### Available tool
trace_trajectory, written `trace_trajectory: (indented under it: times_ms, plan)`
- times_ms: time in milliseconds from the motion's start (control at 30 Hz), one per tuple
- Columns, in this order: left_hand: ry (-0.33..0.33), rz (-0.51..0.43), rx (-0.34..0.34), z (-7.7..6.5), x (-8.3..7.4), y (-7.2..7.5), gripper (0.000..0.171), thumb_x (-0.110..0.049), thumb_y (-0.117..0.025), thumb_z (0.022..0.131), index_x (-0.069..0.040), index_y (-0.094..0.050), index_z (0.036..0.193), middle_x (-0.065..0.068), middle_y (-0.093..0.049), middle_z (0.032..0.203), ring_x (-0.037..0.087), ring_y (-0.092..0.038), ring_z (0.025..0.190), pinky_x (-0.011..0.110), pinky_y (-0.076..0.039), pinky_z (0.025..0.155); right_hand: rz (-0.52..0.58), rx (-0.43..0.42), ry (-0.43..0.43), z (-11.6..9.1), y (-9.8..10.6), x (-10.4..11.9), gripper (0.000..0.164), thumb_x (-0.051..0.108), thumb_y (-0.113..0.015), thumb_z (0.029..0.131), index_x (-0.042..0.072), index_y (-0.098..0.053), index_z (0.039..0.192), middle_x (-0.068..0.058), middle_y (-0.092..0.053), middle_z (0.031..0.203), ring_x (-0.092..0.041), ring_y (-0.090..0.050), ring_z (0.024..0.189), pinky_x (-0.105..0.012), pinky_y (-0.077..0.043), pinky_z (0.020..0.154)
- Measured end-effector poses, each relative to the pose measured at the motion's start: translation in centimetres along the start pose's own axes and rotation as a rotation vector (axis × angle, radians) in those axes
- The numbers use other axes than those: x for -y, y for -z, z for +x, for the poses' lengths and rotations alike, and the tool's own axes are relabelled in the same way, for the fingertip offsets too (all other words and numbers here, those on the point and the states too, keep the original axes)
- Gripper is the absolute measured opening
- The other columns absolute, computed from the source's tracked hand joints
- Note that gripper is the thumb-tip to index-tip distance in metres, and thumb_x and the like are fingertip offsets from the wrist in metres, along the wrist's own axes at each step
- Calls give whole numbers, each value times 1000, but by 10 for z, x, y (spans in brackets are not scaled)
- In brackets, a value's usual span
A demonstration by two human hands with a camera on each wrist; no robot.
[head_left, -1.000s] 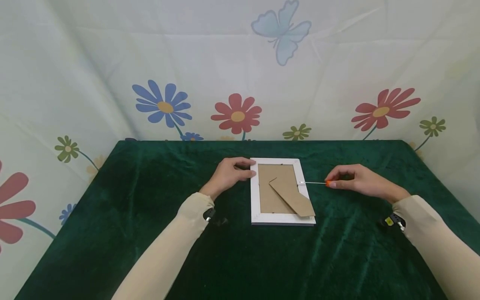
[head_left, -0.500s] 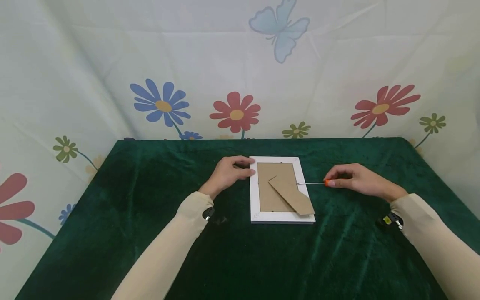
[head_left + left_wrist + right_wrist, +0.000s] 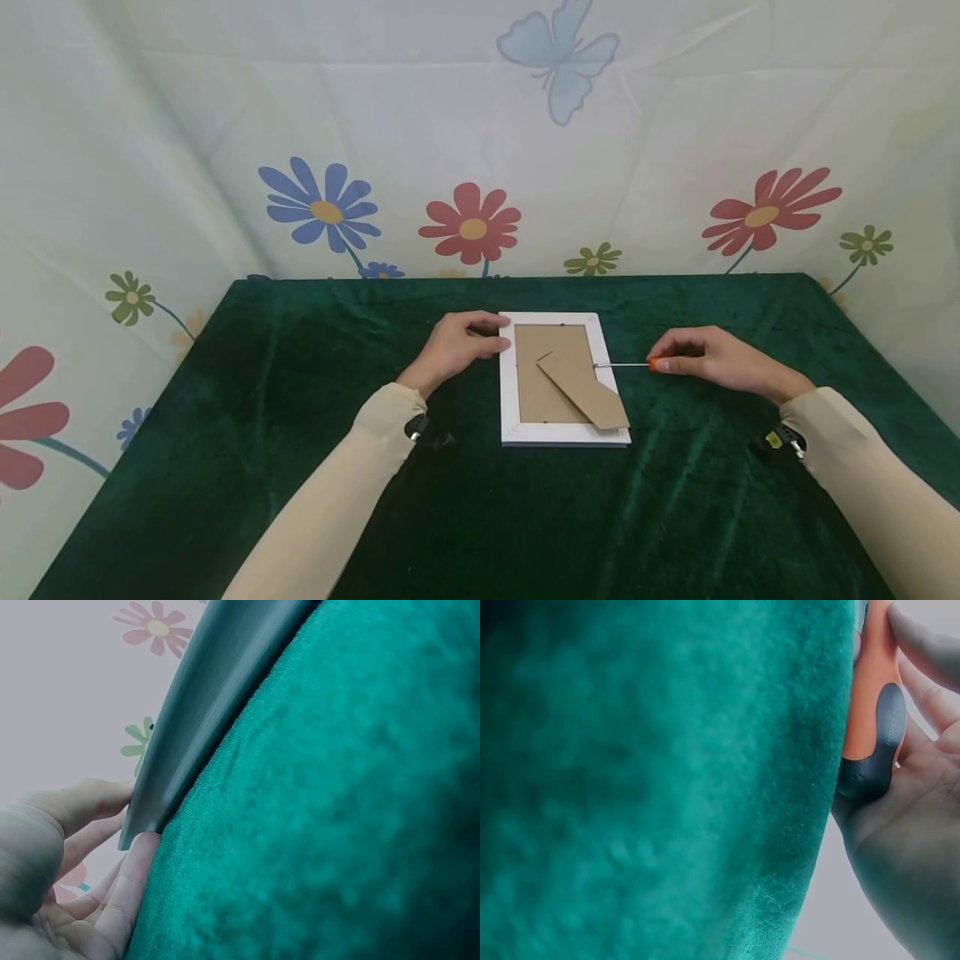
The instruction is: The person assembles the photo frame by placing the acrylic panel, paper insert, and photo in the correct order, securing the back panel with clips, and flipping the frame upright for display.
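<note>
A white picture frame [image 3: 511, 383] lies back up on the green cloth, showing its brown backing board [image 3: 534, 392] and a slanted stand leg [image 3: 592, 396]. My left hand [image 3: 452, 348] holds the frame's left edge near the far corner; in the left wrist view the thumb [image 3: 90, 801] is on its upper side and a finger is at the lower edge. With my right hand [image 3: 712, 358] I grip a screwdriver by its orange and black handle [image 3: 874, 712]. The screwdriver's thin shaft [image 3: 626, 365] reaches left to a small dark tab at the opening's right side.
Dark green velvet cloth [image 3: 315, 358] covers the table around the frame. Behind it hangs a white curtain [image 3: 420, 108] printed with flowers and a butterfly. Each wrist wears a dark strap under a cream sleeve.
The view shifts very slightly. Both hands, the frame and the screwdriver stay almost where they were, with the screwdriver's tip still at the frame's right side.
</note>
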State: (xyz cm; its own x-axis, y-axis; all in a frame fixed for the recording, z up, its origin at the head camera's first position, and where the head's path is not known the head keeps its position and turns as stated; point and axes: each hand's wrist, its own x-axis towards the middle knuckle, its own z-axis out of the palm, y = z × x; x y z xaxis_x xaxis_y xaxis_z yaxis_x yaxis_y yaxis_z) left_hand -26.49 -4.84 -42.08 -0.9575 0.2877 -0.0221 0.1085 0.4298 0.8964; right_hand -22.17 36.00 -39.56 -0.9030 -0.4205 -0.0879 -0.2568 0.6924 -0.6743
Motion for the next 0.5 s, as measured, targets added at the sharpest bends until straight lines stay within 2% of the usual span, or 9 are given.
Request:
trace_trajectory:
  times_ms: [500]
  plan:
    - [13, -10, 10, 1, 2, 0, 42, -27, -83, 96, -20, -74, 136, 4, -69, 126, 21, -72, 96, 44, -58, 100, 12, 2, -3, 1, 0, 0, 19, 25, -66, 107, 13, -73, 120, -5, -70, 118, -28, -60, 104, -42, -50, 91]
